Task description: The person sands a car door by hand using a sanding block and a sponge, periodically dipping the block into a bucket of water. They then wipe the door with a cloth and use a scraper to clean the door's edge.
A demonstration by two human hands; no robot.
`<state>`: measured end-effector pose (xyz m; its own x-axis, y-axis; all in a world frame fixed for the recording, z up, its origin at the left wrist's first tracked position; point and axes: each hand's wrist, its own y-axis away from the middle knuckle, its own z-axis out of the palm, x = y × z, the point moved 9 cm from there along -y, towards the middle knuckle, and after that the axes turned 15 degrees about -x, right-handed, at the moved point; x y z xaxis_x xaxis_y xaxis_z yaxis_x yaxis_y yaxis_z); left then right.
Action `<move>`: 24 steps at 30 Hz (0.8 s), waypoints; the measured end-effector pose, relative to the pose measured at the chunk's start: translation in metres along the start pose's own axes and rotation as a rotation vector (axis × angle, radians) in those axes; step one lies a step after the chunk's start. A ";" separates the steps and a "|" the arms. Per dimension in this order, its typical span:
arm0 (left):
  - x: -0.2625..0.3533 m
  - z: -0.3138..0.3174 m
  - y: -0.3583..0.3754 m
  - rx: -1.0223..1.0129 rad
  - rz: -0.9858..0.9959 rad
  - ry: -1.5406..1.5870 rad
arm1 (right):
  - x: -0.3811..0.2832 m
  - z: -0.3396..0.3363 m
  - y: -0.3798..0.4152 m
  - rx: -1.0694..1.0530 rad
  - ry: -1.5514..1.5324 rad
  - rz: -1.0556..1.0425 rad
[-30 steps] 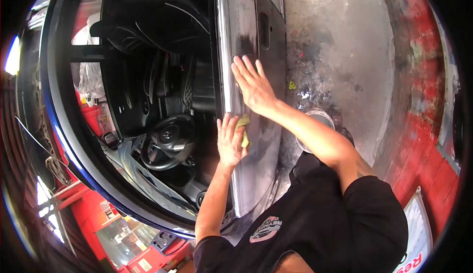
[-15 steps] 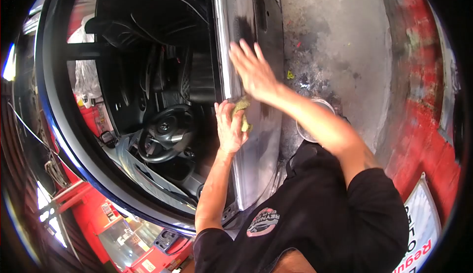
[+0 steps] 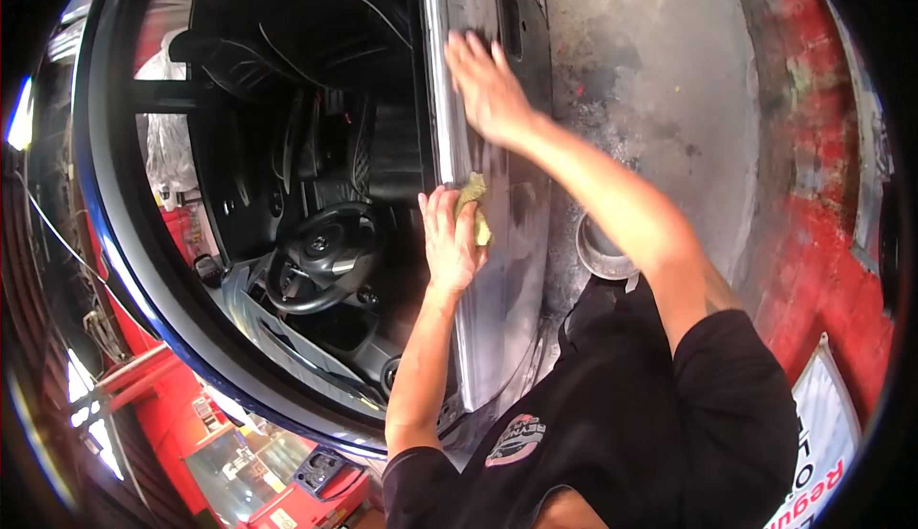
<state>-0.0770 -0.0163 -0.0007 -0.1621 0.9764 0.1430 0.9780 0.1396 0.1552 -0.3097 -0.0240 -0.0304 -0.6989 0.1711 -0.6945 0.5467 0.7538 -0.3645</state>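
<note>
A car door (image 3: 497,290) with bare, grey-sanded patches runs up the middle of the view, its bright top edge beside the window opening. My left hand (image 3: 451,242) rests at that edge and grips a crumpled yellow cloth (image 3: 475,206), which presses against the door. Further up, my right hand (image 3: 488,89) lies flat on the door panel, fingers stretched out and holding nothing. Beyond it, near a dark patch, sits the recessed door handle (image 3: 512,27).
Left of the door are the steering wheel (image 3: 320,245) and dark seats (image 3: 316,27). A round bucket (image 3: 598,259) stands on the stained concrete floor (image 3: 669,99), under my right arm. A red wall (image 3: 822,194) and a printed banner (image 3: 827,433) are at the right.
My right hand has slid up along the door, away from the cloth. My left hand has barely shifted and still grips the cloth. More of the bucket shows.
</note>
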 end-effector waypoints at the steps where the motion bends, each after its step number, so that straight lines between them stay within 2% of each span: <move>1: 0.002 -0.001 0.002 -0.005 -0.003 -0.006 | 0.020 -0.010 -0.028 -0.005 0.079 0.026; 4: 0.010 0.000 -0.005 -0.042 -0.029 -0.096 | 0.051 -0.022 -0.065 -0.215 0.024 0.091; 5: 0.012 0.004 -0.008 -0.111 -0.065 -0.158 | 0.052 -0.031 -0.055 -0.202 0.019 0.085; 6: 0.011 0.009 -0.013 -0.178 -0.095 -0.226 | 0.058 -0.035 -0.032 -0.193 -0.096 0.108; 9: 0.014 0.005 -0.045 -0.092 -0.027 -0.338 | 0.102 -0.043 0.072 -0.189 -0.310 0.176; 10: 0.013 0.000 -0.067 -0.054 -0.017 -0.380 | 0.123 -0.047 0.120 -0.210 -0.348 0.246; 11: 0.014 -0.012 -0.095 -0.003 -0.030 -0.354 | 0.148 -0.057 0.171 -0.238 -0.452 0.401; 12: 0.012 -0.021 -0.126 -0.062 -0.044 -0.438 | 0.192 -0.053 0.234 -0.238 -0.386 0.469; 13: 0.015 -0.034 -0.157 -0.090 -0.034 -0.430 | 0.236 -0.055 0.305 -0.194 -0.481 0.583; 14: 0.018 -0.045 -0.189 -0.117 -0.022 -0.419 | 0.252 -0.087 0.363 -0.276 -0.293 0.740; 15: 0.018 -0.055 -0.222 -0.099 -0.015 -0.470 | 0.267 -0.116 0.423 -0.264 -0.358 0.961; 16: 0.014 -0.062 -0.256 -0.082 -0.009 -0.523 | 0.332 -0.099 0.544 -0.271 -0.053 0.729; 17: 0.005 -0.068 -0.290 -0.040 0.001 -0.596 | 0.367 -0.106 0.656 -0.294 -0.015 0.805; 18: -0.005 -0.072 -0.325 0.002 0.011 -0.667 | 0.328 -0.165 0.675 -0.472 -0.203 1.258; 19: -0.010 -0.076 -0.359 0.037 0.028 -0.784 | 0.382 -0.164 0.815 -0.366 0.046 1.221; 21: -0.018 -0.084 -0.419 0.050 0.061 -0.918 | 0.394 -0.206 0.971 -0.435 0.109 1.424; 22: -0.019 -0.089 -0.440 0.023 0.076 -0.935 | 0.379 -0.229 0.995 -0.465 0.114 1.520; 24: -0.025 -0.095 -0.467 0.027 0.093 -0.852 | 0.366 -0.254 1.010 -0.523 0.148 1.538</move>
<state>-0.5418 -0.1215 0.0167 0.0627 0.7731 -0.6312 0.9870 0.0457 0.1541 -0.1304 0.9611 -0.4958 0.2741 0.9553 -0.1107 0.5452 -0.0595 0.8362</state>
